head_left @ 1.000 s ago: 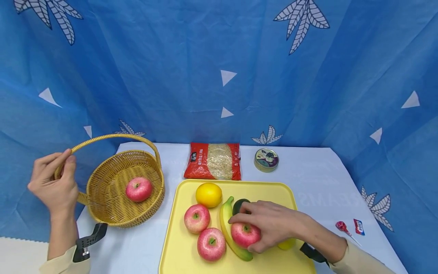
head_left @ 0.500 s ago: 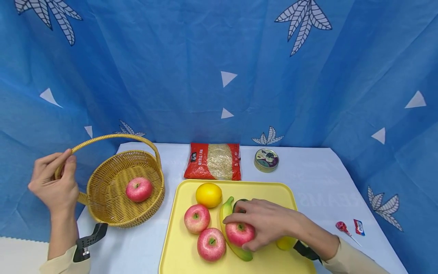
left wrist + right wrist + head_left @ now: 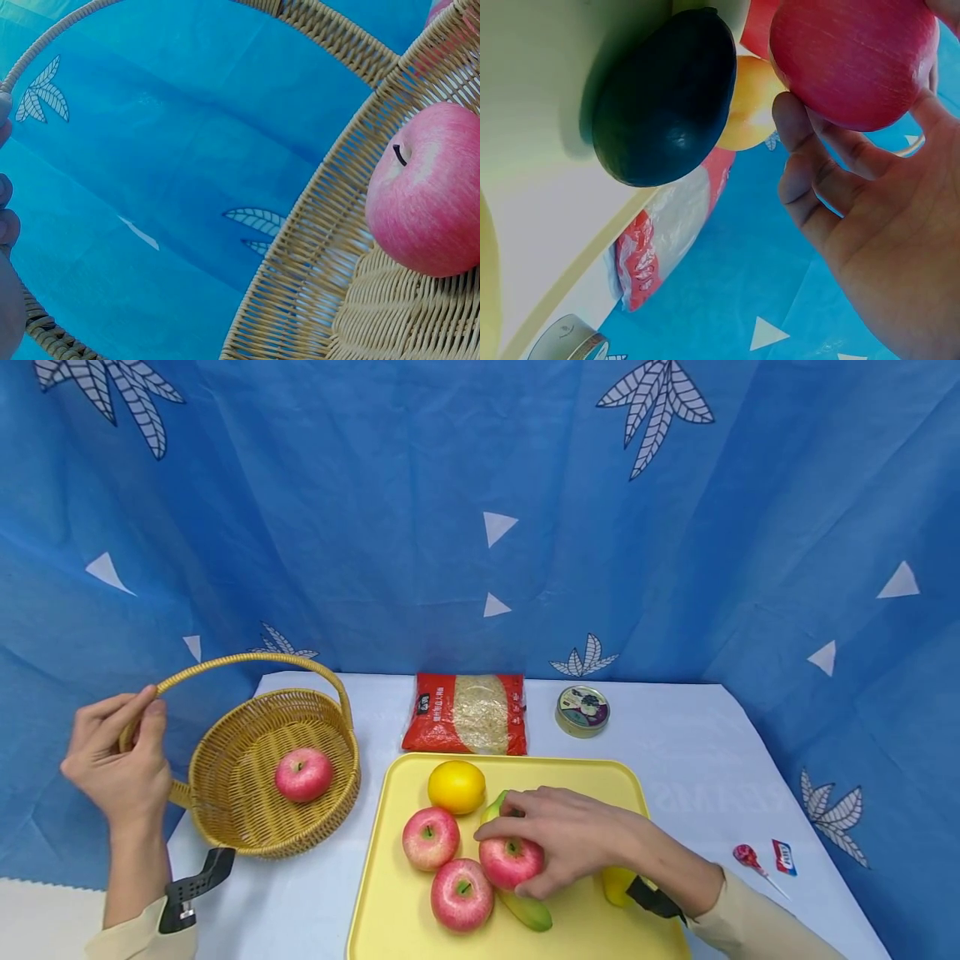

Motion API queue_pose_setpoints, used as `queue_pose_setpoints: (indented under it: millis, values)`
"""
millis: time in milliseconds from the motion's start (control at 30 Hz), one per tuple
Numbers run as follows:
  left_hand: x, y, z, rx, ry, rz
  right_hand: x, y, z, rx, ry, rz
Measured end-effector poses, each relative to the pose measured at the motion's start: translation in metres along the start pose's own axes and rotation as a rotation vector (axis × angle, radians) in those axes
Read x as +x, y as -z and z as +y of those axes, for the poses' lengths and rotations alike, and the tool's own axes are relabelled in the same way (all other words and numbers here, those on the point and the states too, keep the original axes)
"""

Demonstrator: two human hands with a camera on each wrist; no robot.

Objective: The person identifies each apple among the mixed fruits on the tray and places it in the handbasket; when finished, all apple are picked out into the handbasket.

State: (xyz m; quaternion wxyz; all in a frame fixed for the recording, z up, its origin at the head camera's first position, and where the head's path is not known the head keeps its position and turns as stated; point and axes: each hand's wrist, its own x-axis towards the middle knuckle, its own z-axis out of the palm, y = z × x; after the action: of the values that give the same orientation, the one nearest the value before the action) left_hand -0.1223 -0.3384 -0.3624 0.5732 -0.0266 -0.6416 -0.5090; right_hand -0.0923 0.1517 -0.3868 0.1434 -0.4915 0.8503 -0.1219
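Observation:
My left hand (image 3: pixel 120 760) grips the handle of a woven wicker basket (image 3: pixel 213 777), which leans at the left with one red apple (image 3: pixel 303 775) inside. In my right hand (image 3: pixel 577 831) is another red apple (image 3: pixel 510 862), pinched between thumb and fingers over the yellow tray (image 3: pixel 592 935). That apple overlaps a banana (image 3: pixel 531 912) in the head view. Two more apples, an upper one (image 3: pixel 431 838) and a lower one (image 3: pixel 462 895), lie just left of it. A dark green avocado (image 3: pixel 667 97) shows beside the right hand in the right wrist view, hidden in the head view.
An orange-yellow fruit (image 3: pixel 457 787) lies at the tray's back left, and a yellow fruit (image 3: pixel 617 887) under the right wrist. Behind the tray are a red pasta bag (image 3: pixel 465 714) and a round tin (image 3: pixel 582 711). A lollipop (image 3: pixel 747 857) and small packet (image 3: pixel 783 857) lie at right.
My right hand has moved left across the tray with the apple, now closer to the other two apples. The avocado has gone out of sight behind it. My left hand and the basket stay put.

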Motion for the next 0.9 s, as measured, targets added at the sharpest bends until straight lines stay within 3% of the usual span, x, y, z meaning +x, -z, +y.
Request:
queue_pose_setpoints:
  millis: [900]
  values:
    - [0.001, 0.002, 0.002, 0.045, 0.011, -0.013, 0.027, 0.01, -0.006, 0.004, 0.013, -0.041]
